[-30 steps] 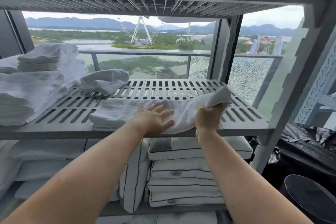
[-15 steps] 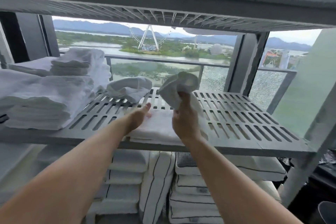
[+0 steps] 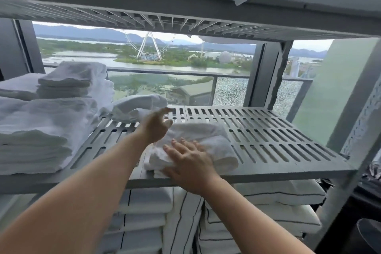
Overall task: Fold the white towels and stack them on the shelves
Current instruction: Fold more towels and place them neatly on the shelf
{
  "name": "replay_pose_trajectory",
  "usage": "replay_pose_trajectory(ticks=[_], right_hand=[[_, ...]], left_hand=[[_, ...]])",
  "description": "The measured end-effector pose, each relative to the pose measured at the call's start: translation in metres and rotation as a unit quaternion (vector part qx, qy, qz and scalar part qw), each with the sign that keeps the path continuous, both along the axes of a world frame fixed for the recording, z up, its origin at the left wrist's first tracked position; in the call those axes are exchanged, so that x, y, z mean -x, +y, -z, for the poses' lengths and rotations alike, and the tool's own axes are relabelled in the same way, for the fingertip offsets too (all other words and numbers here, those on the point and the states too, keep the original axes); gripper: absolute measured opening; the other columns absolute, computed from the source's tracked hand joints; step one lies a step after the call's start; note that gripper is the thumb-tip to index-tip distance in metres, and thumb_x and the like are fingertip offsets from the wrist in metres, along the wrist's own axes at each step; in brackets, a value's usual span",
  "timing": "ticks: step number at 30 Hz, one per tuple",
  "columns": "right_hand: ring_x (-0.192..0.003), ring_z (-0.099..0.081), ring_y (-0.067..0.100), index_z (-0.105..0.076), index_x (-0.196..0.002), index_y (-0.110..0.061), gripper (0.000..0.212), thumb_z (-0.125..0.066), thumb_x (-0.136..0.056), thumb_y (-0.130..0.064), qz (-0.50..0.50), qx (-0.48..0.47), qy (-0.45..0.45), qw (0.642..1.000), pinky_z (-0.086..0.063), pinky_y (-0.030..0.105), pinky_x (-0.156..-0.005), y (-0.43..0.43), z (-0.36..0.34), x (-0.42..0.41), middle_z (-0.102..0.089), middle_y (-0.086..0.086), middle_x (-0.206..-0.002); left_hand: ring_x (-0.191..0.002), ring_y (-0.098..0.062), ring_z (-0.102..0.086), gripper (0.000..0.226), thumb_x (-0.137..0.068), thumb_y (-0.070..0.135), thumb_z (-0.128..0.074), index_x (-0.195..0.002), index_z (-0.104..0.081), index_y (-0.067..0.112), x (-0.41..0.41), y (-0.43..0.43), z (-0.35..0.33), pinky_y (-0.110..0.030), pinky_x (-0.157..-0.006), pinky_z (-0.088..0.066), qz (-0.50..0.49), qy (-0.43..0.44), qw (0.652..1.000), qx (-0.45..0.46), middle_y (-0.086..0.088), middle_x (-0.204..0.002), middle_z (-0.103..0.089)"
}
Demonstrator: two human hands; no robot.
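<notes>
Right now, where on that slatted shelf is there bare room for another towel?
The slatted shelf is bare right of the folded towel under the right hand, out to the right post. The left side is crowded with towel stacks and a loose towel.

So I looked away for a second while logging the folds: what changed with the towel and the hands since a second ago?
The right hand carried the towel's right end up and over to the left, let go, and now lies flat on the folded towel. The left hand lifted off it and hovers open above its far edge. The stacks at left and the loose towel behind stayed put on the shelf.
</notes>
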State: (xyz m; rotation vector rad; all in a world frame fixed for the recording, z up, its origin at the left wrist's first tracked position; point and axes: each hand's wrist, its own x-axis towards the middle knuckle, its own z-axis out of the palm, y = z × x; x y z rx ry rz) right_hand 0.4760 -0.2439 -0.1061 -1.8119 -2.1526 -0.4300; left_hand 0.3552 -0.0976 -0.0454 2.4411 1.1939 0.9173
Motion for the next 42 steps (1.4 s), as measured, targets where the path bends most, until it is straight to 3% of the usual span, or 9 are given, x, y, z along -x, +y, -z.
replay_pose_trajectory(ticks=[5, 11, 14, 17, 20, 25, 30, 37, 42], right_hand=[[-0.116, -0.063, 0.011, -0.077, -0.103, -0.023, 0.041, -0.05, -0.096, -0.053, -0.025, -0.098, 0.214, 0.972, -0.045, 0.033, -0.105, -0.009, 0.0, -0.008, -0.073, -0.004, -0.117], [-0.063, -0.062, 0.011, -0.078, -0.074, -0.016, 0.042, -0.054, -0.092, -0.046, 0.052, -0.133, 0.306, 0.941, -0.05, 0.034, -0.069, -0.02, -0.009, -0.012, -0.072, -0.003, -0.065], [-0.072, -0.062, 0.014, -0.074, -0.072, -0.019, 0.038, -0.054, -0.093, -0.044, 0.123, -0.169, 0.186, 0.96, -0.049, 0.031, -0.08, -0.031, -0.014, -0.01, -0.071, -0.005, -0.07], [-0.066, -0.066, 0.016, -0.072, -0.08, -0.023, 0.042, -0.049, -0.095, -0.055, 0.217, -0.132, 0.169, 0.952, -0.051, 0.027, -0.059, -0.05, -0.018, -0.006, -0.07, -0.006, -0.069], [-0.091, -0.069, 0.026, -0.063, -0.116, -0.03, 0.049, -0.035, -0.094, -0.064, 0.283, -0.023, 0.207, 0.936, -0.047, 0.032, -0.066, -0.062, -0.019, -0.001, -0.073, 0.003, -0.101], [-0.115, -0.059, 0.032, -0.034, -0.143, -0.022, 0.049, -0.045, -0.097, -0.036, 0.223, 0.088, 0.383, 0.892, -0.048, 0.045, -0.095, -0.073, -0.017, 0.005, -0.057, 0.011, -0.134], [-0.101, -0.06, 0.029, -0.044, -0.127, -0.036, 0.048, -0.053, -0.083, -0.021, 0.2, -0.022, 0.451, 0.87, -0.049, 0.045, -0.093, -0.078, -0.016, 0.023, -0.063, 0.008, -0.11], [-0.1, -0.058, 0.02, -0.051, -0.119, -0.033, 0.047, -0.062, -0.08, -0.01, 0.085, -0.181, 0.5, 0.843, -0.043, 0.028, -0.077, -0.05, -0.05, 0.085, -0.061, -0.001, -0.115], [-0.094, -0.054, 0.016, -0.053, -0.126, -0.034, 0.051, -0.059, -0.08, -0.013, 0.022, -0.26, 0.502, 0.824, -0.038, 0.024, -0.072, -0.009, -0.097, 0.178, -0.06, -0.002, -0.117]], left_hand=[[-0.122, -0.025, -0.057, 0.039, -0.104, 0.035, -0.043, -0.141, -0.052, 0.03, -0.035, 0.009, 0.015, -0.035, -0.105, -0.043, 0.077, 0.192, 0.978, 0.029, -0.005, -0.142, -0.057], [-0.126, -0.03, -0.053, 0.047, -0.105, 0.046, -0.026, -0.14, -0.046, 0.021, -0.024, 0.001, 0.027, -0.044, -0.105, -0.042, 0.036, 0.272, 0.962, 0.004, -0.012, -0.141, -0.055], [-0.129, -0.031, -0.05, 0.051, -0.103, 0.047, -0.022, -0.148, -0.034, 0.027, -0.019, -0.013, 0.022, -0.045, -0.104, -0.042, -0.016, 0.314, 0.949, 0.011, -0.012, -0.149, -0.048], [-0.139, -0.035, -0.042, 0.063, -0.103, 0.042, -0.023, -0.153, 0.014, 0.047, -0.01, -0.029, 0.013, -0.05, -0.109, -0.038, -0.026, 0.362, 0.931, 0.037, -0.016, -0.16, -0.03], [-0.135, -0.035, -0.046, 0.065, -0.103, 0.034, -0.03, -0.154, 0.008, 0.048, -0.002, -0.046, 0.005, -0.047, -0.11, -0.037, -0.015, 0.381, 0.923, 0.052, -0.019, -0.154, -0.04], [-0.123, -0.028, -0.055, 0.066, -0.094, 0.029, -0.054, -0.152, -0.027, 0.045, 0.026, -0.082, 0.001, -0.034, -0.102, -0.043, 0.0, 0.271, 0.958, 0.091, -0.01, -0.15, -0.047], [-0.09, -0.008, -0.06, 0.071, -0.079, 0.013, -0.062, -0.142, -0.046, 0.042, 0.061, -0.116, 0.008, -0.019, -0.068, -0.048, 0.03, 0.088, 0.977, 0.191, -0.002, -0.133, -0.054], [-0.095, -0.023, -0.066, 0.046, -0.079, 0.015, -0.061, -0.118, -0.065, 0.039, 0.119, -0.12, -0.021, -0.042, -0.086, -0.058, 0.006, -0.18, 0.968, 0.177, 0.0, -0.112, -0.066], [-0.091, -0.006, -0.062, 0.048, -0.077, 0.014, -0.061, -0.118, -0.064, 0.039, 0.213, -0.095, -0.068, -0.029, -0.076, -0.053, -0.025, -0.249, 0.965, 0.081, 0.017, -0.102, -0.063]])
